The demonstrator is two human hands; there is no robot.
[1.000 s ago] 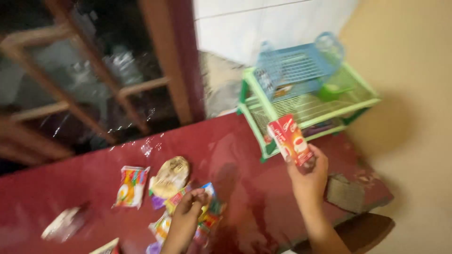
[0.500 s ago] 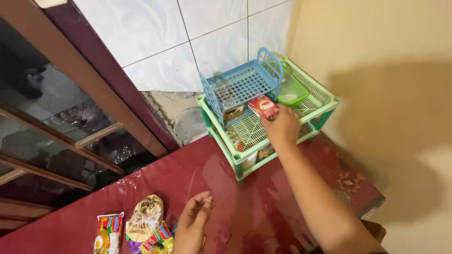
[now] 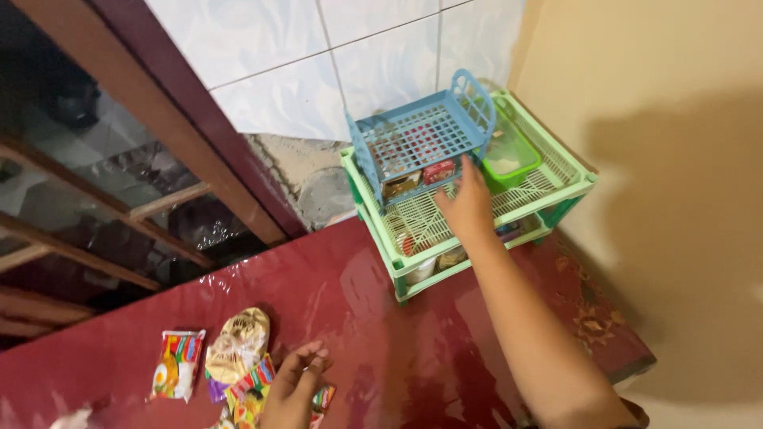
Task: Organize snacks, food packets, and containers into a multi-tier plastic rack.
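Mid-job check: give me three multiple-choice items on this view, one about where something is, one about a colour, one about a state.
1. Where is the right hand?
A. at the blue basket on the green rack
B. on the window frame
C. on the wall tiles

2. What colour is the tabletop?
A. white
B. dark red
C. blue

3. What is the left hand doing?
A. raised in the air
B. resting on the snack packets
C. gripping the rack

Answers: A, its fingers reach the basket's front; B, glossy dark red surface; B, it lies on the pile.

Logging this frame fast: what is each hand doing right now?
Left hand: open, fingers resting on the snack packets on the red table.
Right hand: open, holding nothing, at the blue basket.
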